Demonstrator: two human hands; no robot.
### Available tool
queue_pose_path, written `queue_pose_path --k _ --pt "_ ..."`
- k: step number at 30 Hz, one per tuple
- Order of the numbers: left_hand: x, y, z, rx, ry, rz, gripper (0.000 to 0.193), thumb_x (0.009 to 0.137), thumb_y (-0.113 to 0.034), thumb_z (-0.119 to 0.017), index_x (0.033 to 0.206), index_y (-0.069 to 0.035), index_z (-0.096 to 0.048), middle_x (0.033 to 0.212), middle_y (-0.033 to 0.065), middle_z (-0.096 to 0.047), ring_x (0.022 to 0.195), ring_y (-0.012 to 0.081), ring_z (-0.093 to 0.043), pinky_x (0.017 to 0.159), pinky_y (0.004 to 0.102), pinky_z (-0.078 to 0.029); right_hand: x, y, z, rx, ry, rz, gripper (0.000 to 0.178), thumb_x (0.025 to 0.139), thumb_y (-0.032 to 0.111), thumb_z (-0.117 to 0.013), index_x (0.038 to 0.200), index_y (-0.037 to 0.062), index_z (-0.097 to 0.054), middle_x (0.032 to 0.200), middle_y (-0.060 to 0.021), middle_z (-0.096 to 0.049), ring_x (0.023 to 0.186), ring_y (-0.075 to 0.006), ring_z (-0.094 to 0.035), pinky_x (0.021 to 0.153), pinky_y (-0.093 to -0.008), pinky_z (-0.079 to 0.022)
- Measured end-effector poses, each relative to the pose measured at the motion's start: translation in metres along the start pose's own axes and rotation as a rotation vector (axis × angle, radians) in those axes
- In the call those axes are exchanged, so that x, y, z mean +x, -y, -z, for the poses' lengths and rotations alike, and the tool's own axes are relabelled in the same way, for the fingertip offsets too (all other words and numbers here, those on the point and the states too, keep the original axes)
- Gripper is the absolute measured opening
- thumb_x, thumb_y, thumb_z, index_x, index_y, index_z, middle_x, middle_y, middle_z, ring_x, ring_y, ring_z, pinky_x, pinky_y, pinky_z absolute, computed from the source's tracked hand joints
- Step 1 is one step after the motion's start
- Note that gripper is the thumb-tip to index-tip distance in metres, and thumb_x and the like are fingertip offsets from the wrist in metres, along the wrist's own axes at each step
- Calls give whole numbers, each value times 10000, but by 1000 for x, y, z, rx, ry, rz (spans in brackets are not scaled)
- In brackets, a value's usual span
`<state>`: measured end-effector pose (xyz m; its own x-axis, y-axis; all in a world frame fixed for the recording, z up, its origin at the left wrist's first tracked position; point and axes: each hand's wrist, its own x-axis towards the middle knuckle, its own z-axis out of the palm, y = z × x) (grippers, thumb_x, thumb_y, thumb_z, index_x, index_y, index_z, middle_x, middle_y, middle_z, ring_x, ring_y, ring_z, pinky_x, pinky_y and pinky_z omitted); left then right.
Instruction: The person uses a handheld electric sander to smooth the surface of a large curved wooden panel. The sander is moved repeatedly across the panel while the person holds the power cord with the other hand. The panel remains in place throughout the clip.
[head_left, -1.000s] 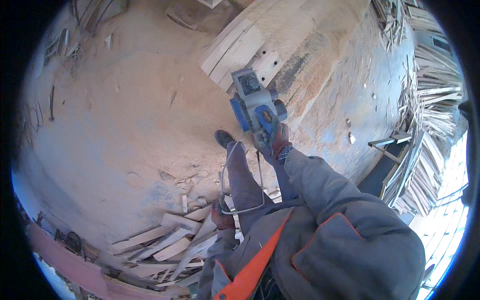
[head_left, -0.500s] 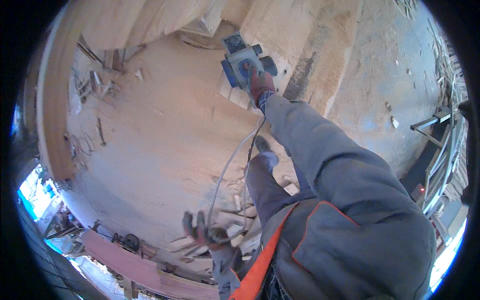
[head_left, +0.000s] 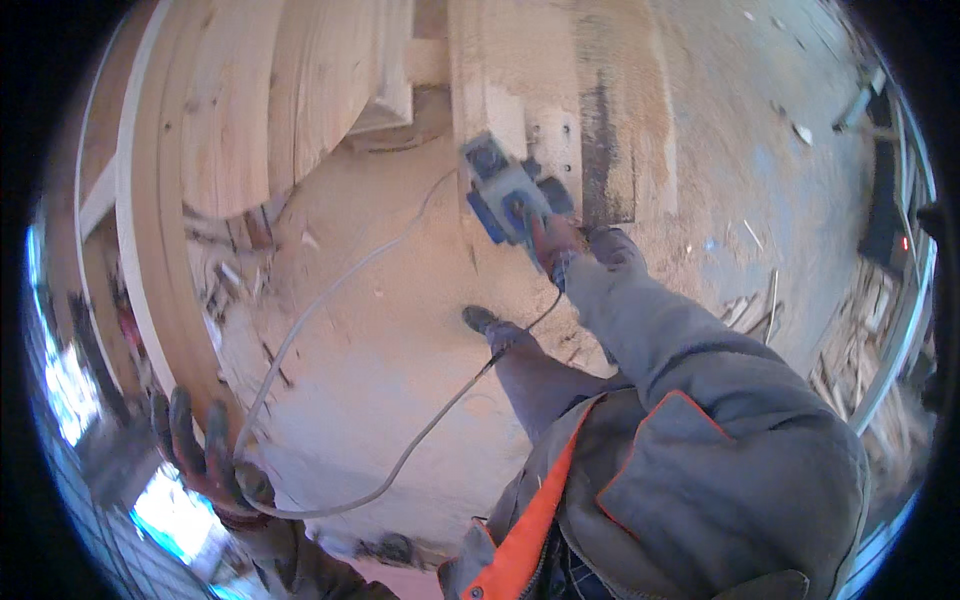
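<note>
In my right hand [head_left: 556, 245], gloved and closed round its grip, is a grey-and-blue corded power tool [head_left: 512, 195]. The tool's exact kind is blurred. It is over or against the edge of pale wooden boards [head_left: 490, 90]; whether it touches them I cannot tell. Out at the lower left, my left hand [head_left: 205, 465], in a dark-and-red glove, has its fingers stretched apart. A grey cable [head_left: 400, 462] loops across that hand between thumb and fingers, draped rather than clenched. One end runs toward the tool, the other up to the boards.
A long curved wooden beam [head_left: 165, 250] stands left, beside wide planks [head_left: 230, 110]. Wood scraps [head_left: 232, 285] and sawdust lie on the floor [head_left: 340, 370]. My foot [head_left: 480, 318] is near the cable. More offcuts and metal bars [head_left: 885, 370] line the right side.
My left hand has swung out left and up toward the beam, drawing the cable into a wider loop. The tool and right hand sit slightly lower and further right as the view has turned.
</note>
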<state>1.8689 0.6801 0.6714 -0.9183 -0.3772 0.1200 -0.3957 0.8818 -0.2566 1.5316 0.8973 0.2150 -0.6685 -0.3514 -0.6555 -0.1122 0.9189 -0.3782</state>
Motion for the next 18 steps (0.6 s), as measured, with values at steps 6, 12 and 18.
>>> queue_pose_path --k 6,12,18 --pt "24 29 -14 -277 284 1 543 962 -507 -426 1162 -114 -743 1401 154 -594 1390 435 -443 1161 589 -321 -74 -34 -55 285 -100 -23 555 998 487 -507 1212 -4 -648 1092 -270 -678 1066 -457 -637 858 -515 -511" --pt "50 36 -6 -239 462 -196 460 947 -456 -452 1074 -145 -767 1376 101 -627 1390 442 -442 1157 586 -324 -34 34 -109 529 -257 -93 552 999 488 -502 1139 -17 -677 1061 -280 -686 1000 -467 -647 835 -525 -506" --pt "40 38 -15 -366 517 -21 401 1000 -453 -451 1122 -192 -731 1267 109 -683 1330 427 -513 1118 655 -332 105 161 -73 732 -342 -163 646 914 616 -594 1039 -4 -722 1008 -245 -725 922 -415 -707 786 -493 -540"
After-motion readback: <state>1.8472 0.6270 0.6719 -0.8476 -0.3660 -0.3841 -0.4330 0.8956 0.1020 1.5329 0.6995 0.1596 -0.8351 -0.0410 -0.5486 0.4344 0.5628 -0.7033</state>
